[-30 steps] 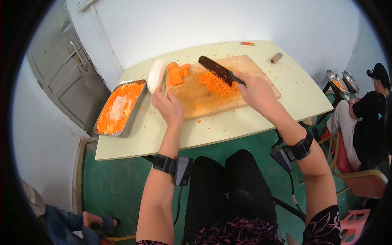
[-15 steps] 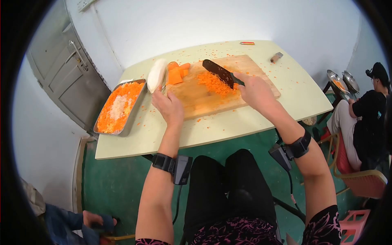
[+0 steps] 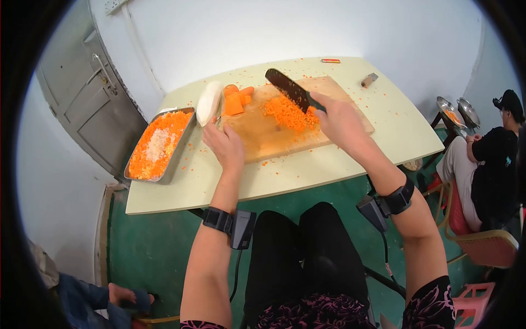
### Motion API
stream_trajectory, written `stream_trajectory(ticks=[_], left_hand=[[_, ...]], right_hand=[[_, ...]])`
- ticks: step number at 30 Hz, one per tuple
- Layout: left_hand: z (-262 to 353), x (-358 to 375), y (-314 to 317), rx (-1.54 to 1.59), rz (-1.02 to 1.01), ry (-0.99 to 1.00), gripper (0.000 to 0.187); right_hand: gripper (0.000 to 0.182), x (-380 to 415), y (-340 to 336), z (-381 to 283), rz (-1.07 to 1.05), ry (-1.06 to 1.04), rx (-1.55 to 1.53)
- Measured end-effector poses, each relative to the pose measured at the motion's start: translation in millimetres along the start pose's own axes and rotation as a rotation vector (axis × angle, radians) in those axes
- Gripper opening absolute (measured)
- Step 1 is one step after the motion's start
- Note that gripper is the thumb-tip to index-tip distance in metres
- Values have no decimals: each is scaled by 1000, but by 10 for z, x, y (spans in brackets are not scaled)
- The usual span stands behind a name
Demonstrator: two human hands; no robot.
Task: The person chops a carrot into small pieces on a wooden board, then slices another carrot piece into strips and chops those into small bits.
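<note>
A metal tray (image 3: 143,174) of chopped carrot is seen at the left of the tabletop (image 3: 307,170). The left hand (image 3: 224,143) is laid, fingers loosely curled, on the cutting board's (image 3: 263,140) near-left corner. A knife (image 3: 289,89) is gripped by the closed right hand (image 3: 339,122), its blade over the minced carrot (image 3: 287,114) mid-board.
</note>
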State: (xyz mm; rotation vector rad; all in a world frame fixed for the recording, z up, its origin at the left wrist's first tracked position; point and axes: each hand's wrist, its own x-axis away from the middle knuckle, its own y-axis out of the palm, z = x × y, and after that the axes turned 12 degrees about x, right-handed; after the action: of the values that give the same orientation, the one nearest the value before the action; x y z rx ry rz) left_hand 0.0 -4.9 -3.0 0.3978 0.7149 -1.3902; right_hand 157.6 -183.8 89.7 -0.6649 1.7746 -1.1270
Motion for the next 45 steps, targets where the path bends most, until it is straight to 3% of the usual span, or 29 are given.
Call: stream_trajectory(ticks=[2,8,11,20,26,45], left_hand=[[8,-19,-3,-3,-1,-17,36],[-57,-16,28,51,45,60,35],[-43,-19,30,27,33,55,35],[-45,-16,8,-16,-5,29,35],[-21,-6,-3,-15,-9,27,35],[-48,-33,35,-14,14,72,33]], right_hand=[[36,-35,217,76,-5,-36,30],[39,0,29,-13,87,6,-112],[38,-5,124,8,-20,-11,-8],[33,-39,89,-21,-52,-11,35],[38,-15,198,48,74,-36,4],[36,-9,154,60,61,-7,75]])
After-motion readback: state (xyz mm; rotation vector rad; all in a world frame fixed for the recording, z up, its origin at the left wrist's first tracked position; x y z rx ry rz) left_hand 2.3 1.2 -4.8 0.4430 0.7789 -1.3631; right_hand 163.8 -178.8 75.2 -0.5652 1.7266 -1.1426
